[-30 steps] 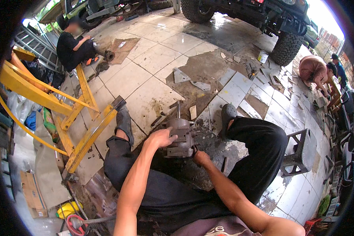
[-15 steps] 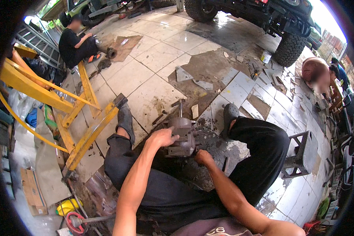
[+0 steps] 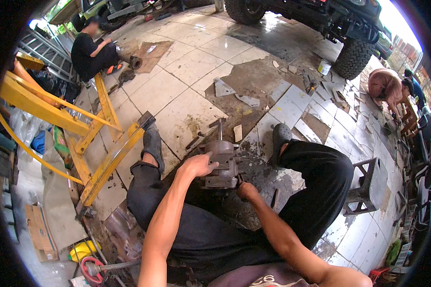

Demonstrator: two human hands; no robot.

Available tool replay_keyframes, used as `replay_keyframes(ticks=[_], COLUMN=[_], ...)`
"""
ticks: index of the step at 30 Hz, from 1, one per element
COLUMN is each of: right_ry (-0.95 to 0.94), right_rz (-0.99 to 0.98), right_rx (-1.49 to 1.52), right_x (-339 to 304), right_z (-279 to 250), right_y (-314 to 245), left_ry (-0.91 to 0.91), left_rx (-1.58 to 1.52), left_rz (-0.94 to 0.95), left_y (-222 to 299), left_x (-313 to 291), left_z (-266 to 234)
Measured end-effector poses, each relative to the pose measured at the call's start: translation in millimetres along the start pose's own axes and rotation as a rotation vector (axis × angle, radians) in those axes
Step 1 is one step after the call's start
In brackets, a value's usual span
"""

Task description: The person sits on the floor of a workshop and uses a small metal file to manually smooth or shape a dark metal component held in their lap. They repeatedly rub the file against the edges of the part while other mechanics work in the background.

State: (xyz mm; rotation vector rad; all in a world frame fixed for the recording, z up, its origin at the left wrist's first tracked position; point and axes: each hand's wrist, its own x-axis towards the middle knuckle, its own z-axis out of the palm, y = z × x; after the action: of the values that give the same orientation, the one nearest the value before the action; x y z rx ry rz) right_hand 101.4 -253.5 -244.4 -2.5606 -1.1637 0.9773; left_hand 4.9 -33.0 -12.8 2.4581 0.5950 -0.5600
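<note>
Between my legs a brown-grey metal gearbox-like housing (image 3: 221, 163) stands on the dirty floor, a bright shaft (image 3: 220, 131) sticking out of its far end. My left hand (image 3: 199, 165) grips its left side, with fingers reaching over the top. Low at the near right corner, my right hand (image 3: 247, 191) is closed, with a thin dark piece showing at its fingers against the housing. What that piece is cannot be made out, as the fist covers most of it.
A yellow steel frame (image 3: 112, 160) stands at left. Broken tiles (image 3: 246, 100) lie ahead, and a black step stool (image 3: 368, 189) is at right. One person (image 3: 91, 52) sits at far left; another (image 3: 385, 86) bends at far right. A vehicle tyre (image 3: 353, 58) stands at the back.
My right hand has shifted very slightly, and the thin dark piece at its fingers stands more upright. My left hand stays put on the housing. The person at far right has bent forward.
</note>
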Motion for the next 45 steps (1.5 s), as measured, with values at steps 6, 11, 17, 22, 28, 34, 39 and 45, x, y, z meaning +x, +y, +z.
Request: replay_keyframes(ticks=[6,11,17,22,28,34,39,45], right_ry=[-0.193,-0.132,-0.175,-0.337,-0.045,-0.149,-0.213,-0.216], right_rz=[-0.061,-0.029,-0.084,-0.634,0.048,-0.357,-0.072,-0.069], right_rx=[-0.151,-0.063,-0.109,-0.588,0.168,-0.205,-0.11,-0.085], right_x=[27.1,13.4,22.8,89.8,50.5,68.3,22.8,25.4], right_z=[9.6,-11.4,7.1,33.8,53.4,34.5,7.3,-7.8], right_y=[28.8,8.9,8.9,88.7,24.2,68.8,7.4,22.5], left_ry=[0.021,0.012,0.002,0.029,0.029,0.02,0.026,0.0], left_rx=[0.017,0.01,0.0,-0.005,-0.02,0.006,0.011,0.011], left_rz=[0.022,0.0,-0.035,0.068,-0.038,0.025,-0.016,0.046], left_y=[7.9,4.5,-4.7,17.5,-17.4,12.9,-9.6,5.3], left_x=[5.0,2.8,-4.3,10.2,-5.8,6.3,-4.0,11.4], left_z=[-4.7,-3.0,-0.7,-7.8,4.3,-7.1,2.5,-2.7])
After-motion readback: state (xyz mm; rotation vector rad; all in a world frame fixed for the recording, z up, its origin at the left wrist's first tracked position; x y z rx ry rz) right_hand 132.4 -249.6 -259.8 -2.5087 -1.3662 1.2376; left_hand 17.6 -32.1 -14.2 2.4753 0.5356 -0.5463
